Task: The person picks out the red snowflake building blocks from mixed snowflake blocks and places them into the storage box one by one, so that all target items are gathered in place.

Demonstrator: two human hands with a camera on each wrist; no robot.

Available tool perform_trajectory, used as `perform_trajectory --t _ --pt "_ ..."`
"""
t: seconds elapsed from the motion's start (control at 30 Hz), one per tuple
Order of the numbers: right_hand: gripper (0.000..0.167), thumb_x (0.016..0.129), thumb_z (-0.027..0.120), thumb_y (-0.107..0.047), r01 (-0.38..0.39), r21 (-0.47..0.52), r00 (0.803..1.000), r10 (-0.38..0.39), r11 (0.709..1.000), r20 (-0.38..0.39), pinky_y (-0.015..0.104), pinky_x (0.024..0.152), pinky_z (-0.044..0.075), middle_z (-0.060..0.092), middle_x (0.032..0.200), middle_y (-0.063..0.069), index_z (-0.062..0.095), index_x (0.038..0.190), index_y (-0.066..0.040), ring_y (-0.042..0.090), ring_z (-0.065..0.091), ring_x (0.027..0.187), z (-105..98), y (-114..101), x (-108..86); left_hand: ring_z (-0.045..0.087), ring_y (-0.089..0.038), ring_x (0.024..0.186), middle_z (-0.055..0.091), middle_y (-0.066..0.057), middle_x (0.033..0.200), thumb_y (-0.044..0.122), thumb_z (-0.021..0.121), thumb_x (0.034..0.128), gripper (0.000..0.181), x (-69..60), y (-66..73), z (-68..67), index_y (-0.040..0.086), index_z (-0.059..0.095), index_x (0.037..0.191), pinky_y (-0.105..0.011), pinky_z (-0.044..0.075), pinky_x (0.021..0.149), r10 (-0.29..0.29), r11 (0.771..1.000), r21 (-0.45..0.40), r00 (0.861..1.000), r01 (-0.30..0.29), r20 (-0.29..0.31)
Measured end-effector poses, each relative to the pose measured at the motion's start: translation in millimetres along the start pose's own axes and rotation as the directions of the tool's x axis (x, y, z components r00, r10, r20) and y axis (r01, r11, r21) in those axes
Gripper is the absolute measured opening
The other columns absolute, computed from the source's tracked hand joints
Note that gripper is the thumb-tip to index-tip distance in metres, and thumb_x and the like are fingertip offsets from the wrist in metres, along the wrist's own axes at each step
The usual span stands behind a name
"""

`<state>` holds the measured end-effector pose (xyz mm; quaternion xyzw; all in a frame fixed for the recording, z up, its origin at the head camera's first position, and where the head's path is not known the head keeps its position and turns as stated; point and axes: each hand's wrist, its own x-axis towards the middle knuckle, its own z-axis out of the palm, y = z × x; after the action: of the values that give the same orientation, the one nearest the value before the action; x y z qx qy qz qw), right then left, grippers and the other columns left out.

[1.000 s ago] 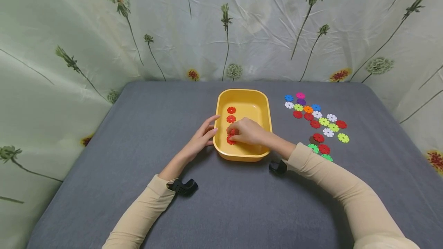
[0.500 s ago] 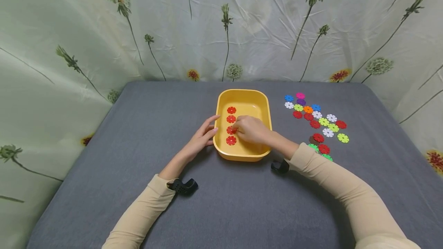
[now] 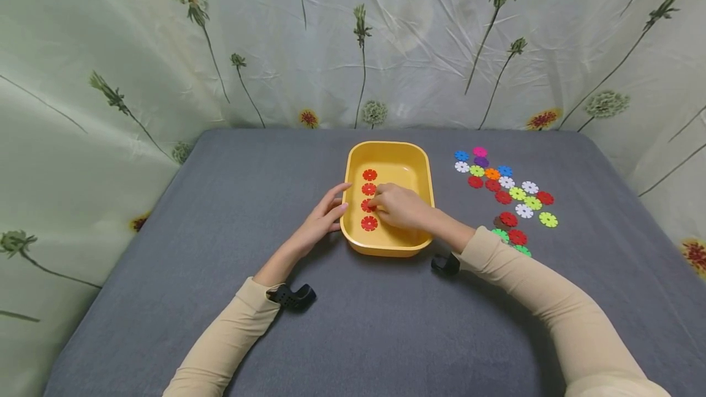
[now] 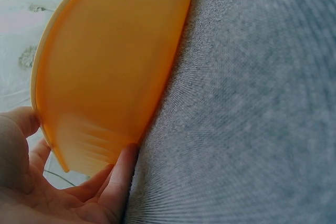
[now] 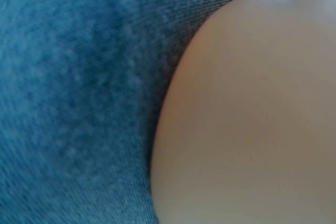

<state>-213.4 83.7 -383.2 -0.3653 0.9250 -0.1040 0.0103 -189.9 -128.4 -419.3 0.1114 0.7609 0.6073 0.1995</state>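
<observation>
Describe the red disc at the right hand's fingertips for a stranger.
On the grey table stands a yellow tub. Inside, four red discs form a row. Only the disc third from the far end lies at the fingertips of the right hand.

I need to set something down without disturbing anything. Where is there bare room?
Bare table runs from its left edge to the left hand, and on the near side of the tub between the left sleeve and right sleeve. It is crowded right of the tub, where loose discs lie bunched.

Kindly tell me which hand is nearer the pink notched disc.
Right: the right hand is inside the yellow tub, left of the pink notched disc; the left hand lies farther left.
</observation>
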Motion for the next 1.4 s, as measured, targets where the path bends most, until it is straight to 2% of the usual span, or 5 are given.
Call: perform_trajectory --t 0.43,0.6,0.9,1.17,1.4 --pt "0.018 0.087 0.062 -0.01 -0.003 0.032 1.0 0.003 0.999 -0.008 0.031 0.074 0.05 0.064 0.089 0.006 0.074 0.099 -0.011 0.019 0.056 0.081 -3.7 -2.2 -2.4 0.046 -0.033 0.128 0.035 -0.015 0.144 0.034 0.042 0.0995 0.048 0.3 -0.8 -0.1 0.038 0.024 0.144 -0.045 0.047 0.099 -0.004 1.0 0.001 1.0 0.004 0.004" --pt "0.02 0.085 0.06 -0.008 0.052 0.052 0.998 -0.054 0.997 0.035 0.033 0.082 0.051 0.067 0.094 0.006 0.074 0.098 -0.011 0.019 0.06 0.088 -6.3 -6.6 -10.0 0.047 -0.032 0.127 0.035 -0.014 0.144 0.035 0.043 0.099 0.049 -1.3 -0.2 0.4 0.039 0.025 0.144 -0.045 0.048 0.099 -0.011 1.0 0.002 1.0 0.011 0.003" --pt "0.02 0.084 0.062 -0.009 0.13 0.036 0.99 -0.132 0.991 0.059 0.025 0.073 0.047 0.064 0.088 0.002 0.074 0.099 -0.015 0.014 0.054 0.079 -2.1 -8.7 -13.6 0.046 -0.033 0.128 0.035 -0.015 0.144 0.033 0.042 0.0998 0.048 -0.2 0.2 -0.1 0.037 0.024 0.145 -0.045 0.047 0.1 0.001 1.0 -0.005 1.0 -0.001 0.005" --pt "0.023 0.083 0.061 -0.006 0.11 0.052 0.992 -0.113 0.993 0.057 0.027 0.075 0.048 0.064 0.089 0.003 0.074 0.101 -0.014 0.015 0.055 0.08 -1.5 -8.3 -12.0 0.045 -0.033 0.128 0.034 -0.015 0.144 0.032 0.043 0.0995 0.05 -0.4 2.5 0.2 0.037 0.023 0.145 -0.047 0.046 0.101 -0.001 1.0 -0.003 1.0 0.001 0.004" --pt "0.022 0.086 0.06 -0.008 0.083 0.067 0.994 -0.087 0.994 0.068 0.032 0.084 0.051 0.067 0.097 0.005 0.073 0.103 -0.014 0.018 0.059 0.09 -1.2 -9.0 -10.6 0.045 -0.033 0.128 0.034 -0.015 0.145 0.033 0.042 0.0996 0.049 0.2 0.6 -0.3 0.037 0.023 0.145 -0.046 0.047 0.1 -0.003 1.0 -0.007 1.0 0.003 0.007"
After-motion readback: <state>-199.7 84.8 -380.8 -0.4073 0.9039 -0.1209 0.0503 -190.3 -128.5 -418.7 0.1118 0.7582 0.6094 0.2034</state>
